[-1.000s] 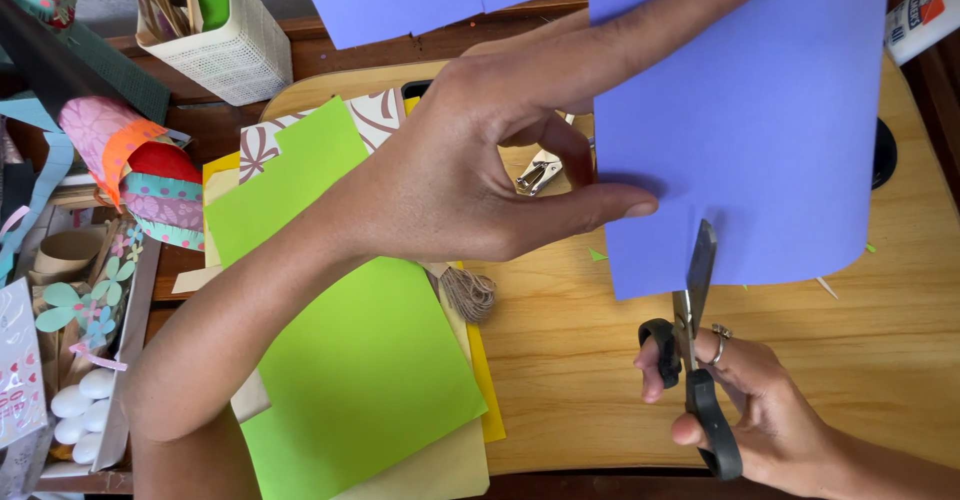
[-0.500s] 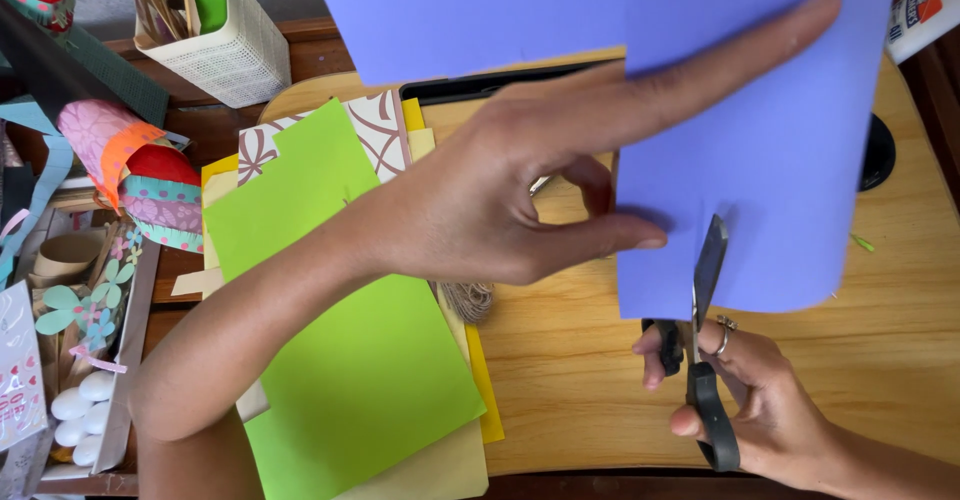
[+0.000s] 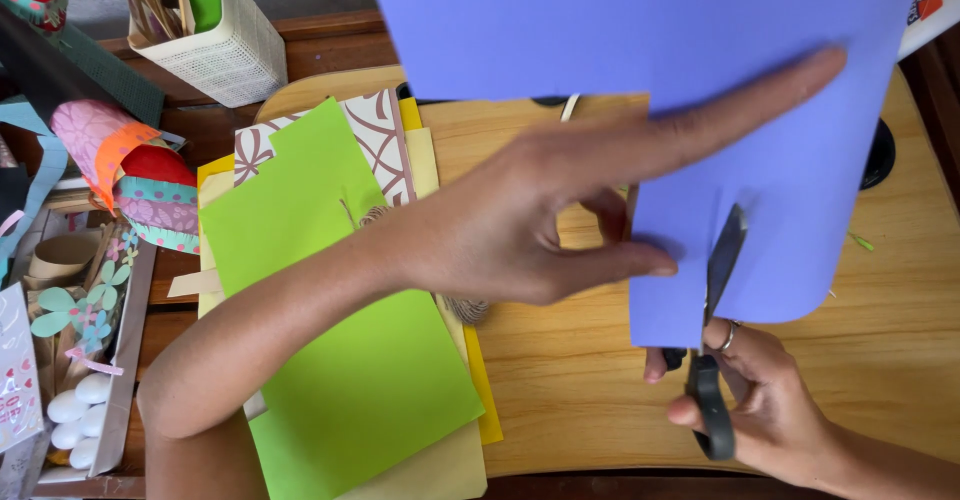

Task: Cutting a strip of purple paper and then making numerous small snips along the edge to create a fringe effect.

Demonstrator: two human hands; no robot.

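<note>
A large sheet of purple paper (image 3: 640,30) hangs over the wooden board (image 3: 580,380), filling the top of the view. My left hand (image 3: 540,220) reaches across from the left and pinches the paper's lower strip between thumb and fingers, forefinger stretched out along it. My right hand (image 3: 760,400), with a ring on one finger, grips black-handled scissors (image 3: 712,360) at the lower right. The blades point up into a slit in the paper's bottom edge.
A stack of coloured sheets lies left on the board, with a green sheet (image 3: 340,350) on top and a patterned one (image 3: 375,140) behind. A white mesh holder (image 3: 215,55) stands at the back left. Paper craft pieces (image 3: 130,175) and a tray (image 3: 85,360) crowd the left edge.
The purple sheet has slid down and towards me. My left forefinger has stretched farther right along it. The scissors have cut deeper into the bottom edge.
</note>
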